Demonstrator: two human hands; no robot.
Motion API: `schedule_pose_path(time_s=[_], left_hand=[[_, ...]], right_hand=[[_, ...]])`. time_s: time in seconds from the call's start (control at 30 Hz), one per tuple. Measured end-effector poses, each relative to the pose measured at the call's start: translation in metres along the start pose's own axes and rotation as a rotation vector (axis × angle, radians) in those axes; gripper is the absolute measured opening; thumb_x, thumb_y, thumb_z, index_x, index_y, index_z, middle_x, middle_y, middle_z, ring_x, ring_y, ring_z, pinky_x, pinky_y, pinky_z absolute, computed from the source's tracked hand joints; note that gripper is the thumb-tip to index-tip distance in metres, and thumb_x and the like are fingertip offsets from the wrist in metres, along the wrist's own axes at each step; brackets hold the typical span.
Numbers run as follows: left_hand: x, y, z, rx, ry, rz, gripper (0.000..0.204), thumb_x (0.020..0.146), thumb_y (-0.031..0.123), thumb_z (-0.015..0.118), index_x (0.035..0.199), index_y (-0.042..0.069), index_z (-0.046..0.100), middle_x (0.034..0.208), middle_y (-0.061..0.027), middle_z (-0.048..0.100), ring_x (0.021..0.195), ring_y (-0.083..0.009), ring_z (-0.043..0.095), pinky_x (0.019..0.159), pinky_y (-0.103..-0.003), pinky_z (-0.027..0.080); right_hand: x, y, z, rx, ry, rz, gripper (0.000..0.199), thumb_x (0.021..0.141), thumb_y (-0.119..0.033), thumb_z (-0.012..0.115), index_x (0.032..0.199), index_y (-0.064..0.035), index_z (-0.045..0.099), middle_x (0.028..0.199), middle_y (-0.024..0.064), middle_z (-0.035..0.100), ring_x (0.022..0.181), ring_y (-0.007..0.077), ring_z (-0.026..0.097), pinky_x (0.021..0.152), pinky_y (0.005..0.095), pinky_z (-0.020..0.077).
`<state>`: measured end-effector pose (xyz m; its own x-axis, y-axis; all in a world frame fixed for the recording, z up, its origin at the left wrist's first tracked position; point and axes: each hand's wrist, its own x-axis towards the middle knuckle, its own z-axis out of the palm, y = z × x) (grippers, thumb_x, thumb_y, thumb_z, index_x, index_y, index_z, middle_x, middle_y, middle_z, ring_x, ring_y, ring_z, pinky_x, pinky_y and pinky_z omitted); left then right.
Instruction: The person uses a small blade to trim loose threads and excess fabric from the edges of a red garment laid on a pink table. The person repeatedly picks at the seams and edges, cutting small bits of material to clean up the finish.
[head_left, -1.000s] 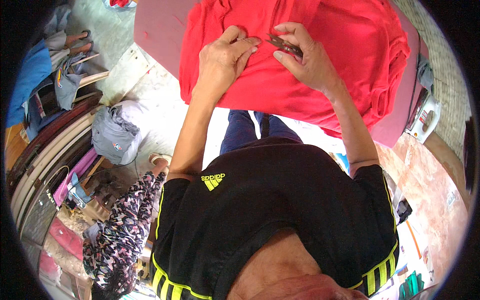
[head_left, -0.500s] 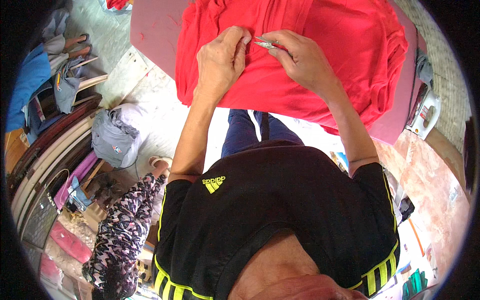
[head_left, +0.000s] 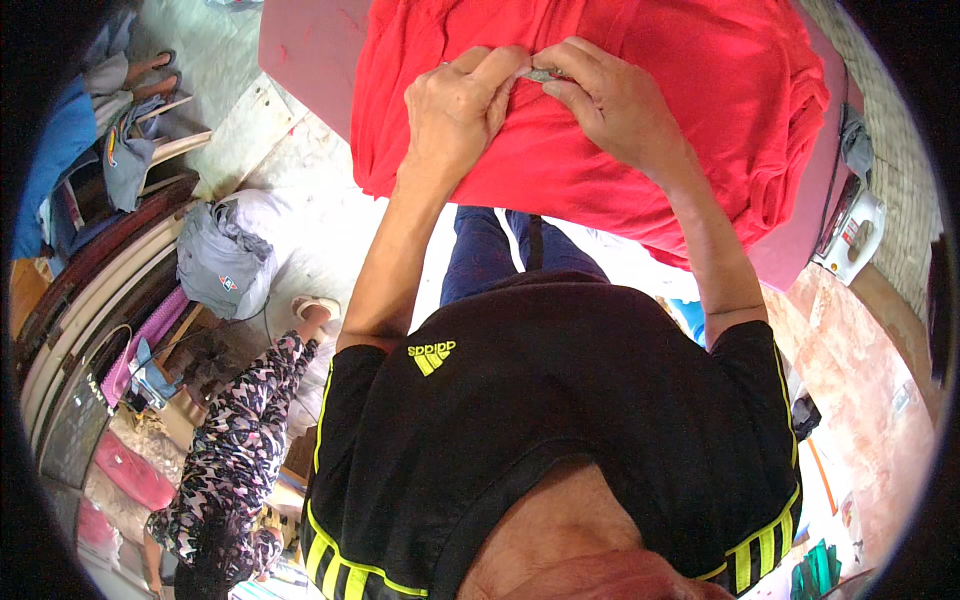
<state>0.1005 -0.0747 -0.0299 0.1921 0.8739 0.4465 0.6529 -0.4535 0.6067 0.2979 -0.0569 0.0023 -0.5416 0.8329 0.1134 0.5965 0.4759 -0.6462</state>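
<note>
A wide pile of red cloth lies in front of me on a dull pink table. My right hand is closed around small metal thread snips, their blades pointing left. My left hand rests over the cloth with thumb and fingers pinched together. The blade tips meet the left fingertips, or come very close to them. Whatever sits in the left pinch is too small or hidden to make out. Both hands are near the far middle of the cloth.
The pink table top shows at the left, with bits of red thread. A white iron stands off its right edge. On the left are a grey cloth bundle, stacked boards and a person in patterned clothes.
My hands have come together: the snips' blades, apart from the left fingers before, now reach them. Both hands have shifted slightly up and right. The person at the left has moved an arm.
</note>
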Motion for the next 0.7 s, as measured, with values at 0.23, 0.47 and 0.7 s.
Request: schedule_pose_path(time_s=[0.23, 0.47, 0.7], left_hand=[[0.004, 0.004, -0.017, -0.256, 0.052, -0.2, 0.003, 0.094, 0.002, 0.06, 0.096, 0.004, 0.061, 0.077, -0.0102, 0.066, 0.067, -0.0207, 0.066, 0.062, -0.031, 0.051], [-0.02, 0.005, -0.102, -0.398, -0.492, -0.237, 0.021, 0.082, 0.001, 0.074, 0.103, 0.001, 0.07, 0.09, -0.0125, 0.068, 0.074, -0.0202, 0.066, 0.064, -0.03, 0.052], [-0.007, -0.001, -0.049, -0.262, -0.282, -0.178, 0.03, 0.078, 0.005, 0.077, 0.107, 0.004, 0.07, 0.097, -0.0134, 0.065, 0.078, -0.0252, 0.065, 0.067, -0.034, 0.053]], right_hand=[[0.005, 0.01, -0.006, 0.029, -0.087, 0.006, 0.024, 0.094, -0.023, 0.061, 0.116, -0.0134, 0.06, 0.099, 0.0103, 0.068, 0.092, 0.032, 0.068, 0.075, 0.0439, 0.0552], [0.002, 0.01, -0.001, 0.332, 0.067, 0.086, 0.026, 0.09, -0.011, 0.073, 0.115, -0.0092, 0.064, 0.087, -0.0007, 0.069, 0.082, 0.004, 0.061, 0.073, 0.0239, 0.0493], [0.004, 0.004, 0.014, 0.199, 0.128, 0.16, 0.019, 0.087, -0.02, 0.073, 0.102, -0.0123, 0.063, 0.077, 0.0071, 0.069, 0.071, 0.0245, 0.071, 0.061, 0.0368, 0.0529]])
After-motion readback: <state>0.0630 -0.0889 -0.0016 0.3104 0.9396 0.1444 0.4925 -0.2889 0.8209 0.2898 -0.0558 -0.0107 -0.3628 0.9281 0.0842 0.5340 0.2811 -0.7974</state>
